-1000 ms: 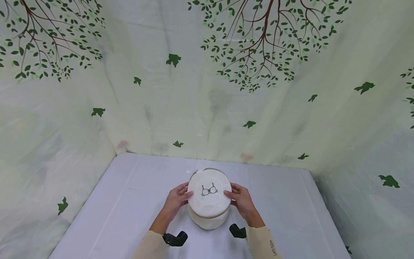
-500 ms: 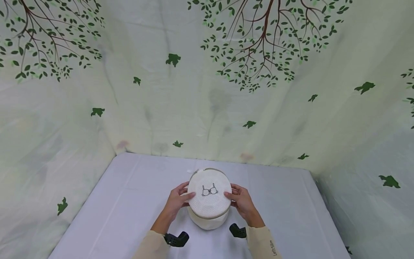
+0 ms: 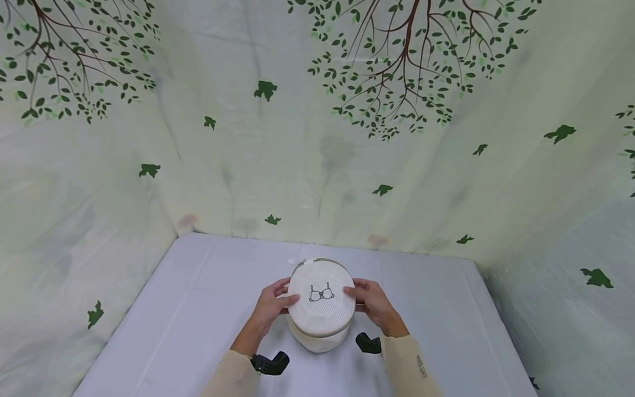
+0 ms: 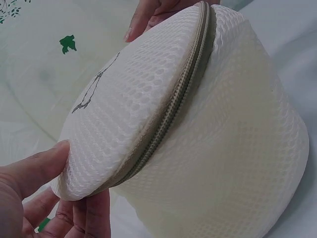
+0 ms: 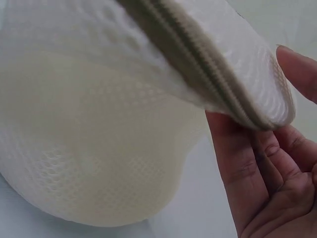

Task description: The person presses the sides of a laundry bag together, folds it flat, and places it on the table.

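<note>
A round white mesh laundry bag [image 3: 321, 320] with a bra drawing on its lid stands on the table, its lid tilted toward me. My left hand [image 3: 272, 303] grips the lid's left edge, thumb on top and fingers beneath. On the opposite edge my right hand [image 3: 371, 300] holds the lid the same way. A beige zipper [image 4: 168, 114] runs round the rim and looks closed along the stretch in the left wrist view. Below it, the soft mesh side [image 5: 99, 148] bulges in the right wrist view. Something pale cream shows through the mesh; its kind is hidden.
The bag rests on a white-covered table [image 3: 208, 281]. Behind and at both sides hangs a pale curtain [image 3: 317, 165] printed with branches and green leaves. Black wrist cameras [image 3: 270, 364] sit on both wrists, near the bag's front.
The right thumb has shifted slightly up along the lid's edge, and the right forearm has swung a little outward. The left thumb reaches slightly farther over the lid; the bag stays almost in place.
</note>
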Demonstrator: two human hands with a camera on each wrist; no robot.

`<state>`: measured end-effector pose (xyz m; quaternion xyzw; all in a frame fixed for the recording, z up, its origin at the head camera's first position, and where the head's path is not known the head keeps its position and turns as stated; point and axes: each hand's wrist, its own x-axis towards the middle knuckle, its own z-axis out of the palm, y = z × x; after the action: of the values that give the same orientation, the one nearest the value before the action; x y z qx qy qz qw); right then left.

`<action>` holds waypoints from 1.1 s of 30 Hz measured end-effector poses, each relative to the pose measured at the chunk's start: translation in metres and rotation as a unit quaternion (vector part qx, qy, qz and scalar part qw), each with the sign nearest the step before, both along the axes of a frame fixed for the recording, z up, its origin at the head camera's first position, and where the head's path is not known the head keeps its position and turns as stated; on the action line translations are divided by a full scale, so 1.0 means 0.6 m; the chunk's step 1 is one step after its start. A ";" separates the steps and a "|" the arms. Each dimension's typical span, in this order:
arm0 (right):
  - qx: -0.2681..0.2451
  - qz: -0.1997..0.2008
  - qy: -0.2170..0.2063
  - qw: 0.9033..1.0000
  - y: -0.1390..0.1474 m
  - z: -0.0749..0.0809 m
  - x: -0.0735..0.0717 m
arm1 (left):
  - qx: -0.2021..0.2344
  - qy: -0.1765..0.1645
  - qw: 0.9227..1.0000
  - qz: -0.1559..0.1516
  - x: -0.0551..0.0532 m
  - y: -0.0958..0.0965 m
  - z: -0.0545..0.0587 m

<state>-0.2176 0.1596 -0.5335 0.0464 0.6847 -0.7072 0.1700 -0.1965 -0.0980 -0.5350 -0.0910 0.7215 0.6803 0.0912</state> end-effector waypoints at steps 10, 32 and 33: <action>0.003 -0.020 -0.012 1.000 -0.012 0.000 -0.010 | -0.011 -0.013 1.000 -0.008 -0.009 -0.003 -0.001; -0.019 -0.063 -0.011 0.998 -0.023 -0.015 0.001 | -0.133 0.005 0.991 0.000 -0.011 0.019 0.016; -0.018 -0.065 -0.010 0.998 -0.023 -0.015 0.001 | -0.135 0.007 0.991 0.001 -0.011 0.019 0.016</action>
<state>-0.2171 0.1457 -0.5427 0.0944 0.6656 -0.7285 0.1316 -0.2031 -0.0867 -0.5255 -0.0989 0.8071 0.5775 0.0726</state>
